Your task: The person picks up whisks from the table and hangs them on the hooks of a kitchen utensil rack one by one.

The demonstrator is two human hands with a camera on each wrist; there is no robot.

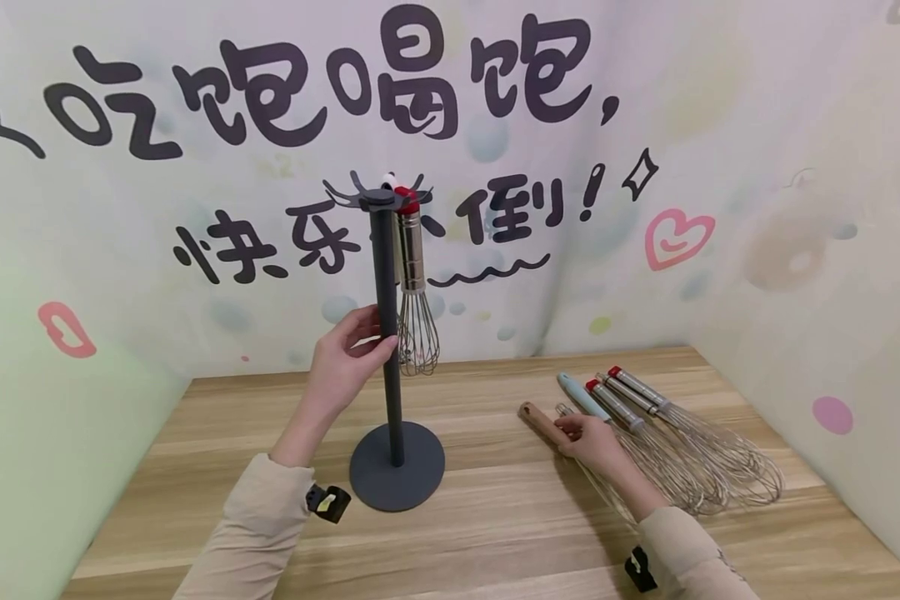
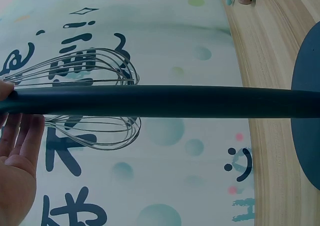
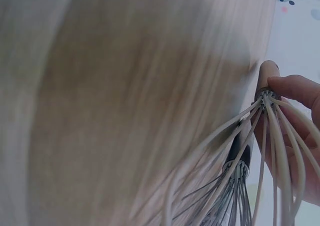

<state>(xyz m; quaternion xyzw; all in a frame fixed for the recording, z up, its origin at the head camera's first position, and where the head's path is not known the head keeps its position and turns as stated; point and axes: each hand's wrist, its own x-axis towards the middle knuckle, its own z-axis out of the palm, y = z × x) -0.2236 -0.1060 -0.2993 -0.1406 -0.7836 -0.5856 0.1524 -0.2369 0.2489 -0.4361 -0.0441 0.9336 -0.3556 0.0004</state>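
Observation:
My left hand (image 1: 348,358) holds the upright pole of a dark grey hanging stand (image 1: 385,275), thumb in front and fingers behind. The stand's round base (image 1: 397,496) rests on the table. From the hooks at its top hangs a red-capped steel whisk (image 1: 411,254); part of another handle shows behind it. In the left wrist view, whisk wires (image 2: 112,65) appear on both sides of the pole. To the right, my right hand (image 1: 596,446) pinches a whisk by its brown wooden handle (image 1: 543,423), low over the table. Its wires (image 3: 285,151) spread out below the thumb in the right wrist view.
Several more whisks lie side by side at the table's right, one with a light blue handle (image 1: 581,394) and others with steel handles (image 1: 641,388) and red caps. A printed wall (image 1: 480,325) stands right behind the table (image 1: 487,533).

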